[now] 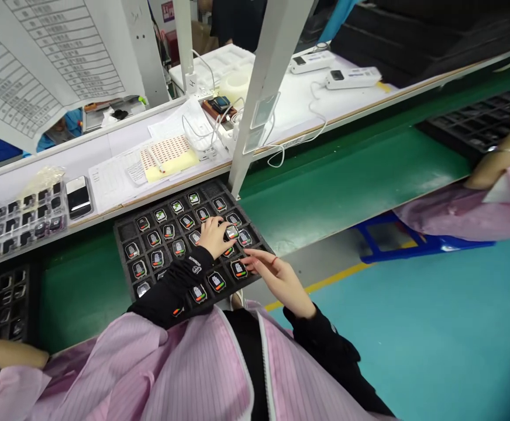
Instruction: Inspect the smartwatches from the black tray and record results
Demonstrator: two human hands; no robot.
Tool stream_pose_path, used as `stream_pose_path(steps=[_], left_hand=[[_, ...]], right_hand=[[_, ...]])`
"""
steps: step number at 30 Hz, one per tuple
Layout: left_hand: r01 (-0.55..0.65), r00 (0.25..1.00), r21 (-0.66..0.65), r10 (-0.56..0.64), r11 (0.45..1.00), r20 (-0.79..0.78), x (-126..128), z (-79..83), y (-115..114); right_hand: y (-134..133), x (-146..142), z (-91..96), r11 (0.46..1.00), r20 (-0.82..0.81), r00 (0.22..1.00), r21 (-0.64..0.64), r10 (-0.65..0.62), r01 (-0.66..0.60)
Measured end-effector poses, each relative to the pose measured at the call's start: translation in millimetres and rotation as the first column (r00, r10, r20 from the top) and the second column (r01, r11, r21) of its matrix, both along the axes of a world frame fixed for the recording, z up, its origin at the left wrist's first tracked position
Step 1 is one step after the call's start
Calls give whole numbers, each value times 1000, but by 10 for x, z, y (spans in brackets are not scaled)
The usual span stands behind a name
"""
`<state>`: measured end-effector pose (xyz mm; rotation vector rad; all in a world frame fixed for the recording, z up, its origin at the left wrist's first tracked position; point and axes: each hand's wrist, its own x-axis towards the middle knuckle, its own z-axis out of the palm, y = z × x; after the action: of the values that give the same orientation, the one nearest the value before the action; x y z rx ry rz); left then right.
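A black compartment tray (126,234) lies on the green conveyor belt and holds several small square devices with lit screens (157,258). My left hand (214,235) reaches over the tray's right side, its fingertips pinched on one device (232,232). My right hand (276,279) rests at the tray's near right corner with fingers stretched out flat, touching the tray edge beside another device (238,268). Both forearms wear black sleeves under a pink striped smock.
A white post (259,99) rises just behind the tray. The white shelf (106,153) beyond carries papers, a phone (78,197), cables and a clear tray of parts (22,219). Another black tray (0,304) sits at left. Co-workers' arms appear at far right (496,164) and lower left (9,352).
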<state>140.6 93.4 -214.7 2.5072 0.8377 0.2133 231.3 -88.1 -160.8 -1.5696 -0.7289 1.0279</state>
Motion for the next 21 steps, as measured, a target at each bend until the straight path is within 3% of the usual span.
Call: stream_pose_path(steps=[3, 5, 6, 8, 10, 12, 15, 21], left_hand=[[-7, 994, -90, 16, 996, 104, 5, 63, -38], [-19, 974, -300, 85, 954, 210, -29, 119, -103], [-17, 957, -444, 144, 896, 253, -56, 153, -145], [10, 917, -706, 275, 708, 289, -132, 232, -237], [53, 881, -840, 370, 540, 294, -233, 322, -324], [77, 854, -876, 422, 476, 304, -352, 411, -394], [55, 814, -872, 484, 487, 322, -538, 515, -477], [-115, 789, -768, 527, 630, 315, -810, 603, -662]], right_hand=[[-15, 81, -70, 999, 148, 989, -17, -26, 29], [14, 130, -78, 999, 273, 961, -2, -34, 36], [41, 149, -71, 999, 324, 945, 20, -32, 27], [116, 169, -47, 996, 400, 916, 93, -24, -15], [204, 165, -28, 980, 455, 891, 175, 0, -90], [288, 141, -25, 959, 500, 866, 231, 29, -165], [385, 83, -40, 919, 526, 847, 293, 75, -263], [484, -38, -17, 846, 549, 821, 354, 157, -398]])
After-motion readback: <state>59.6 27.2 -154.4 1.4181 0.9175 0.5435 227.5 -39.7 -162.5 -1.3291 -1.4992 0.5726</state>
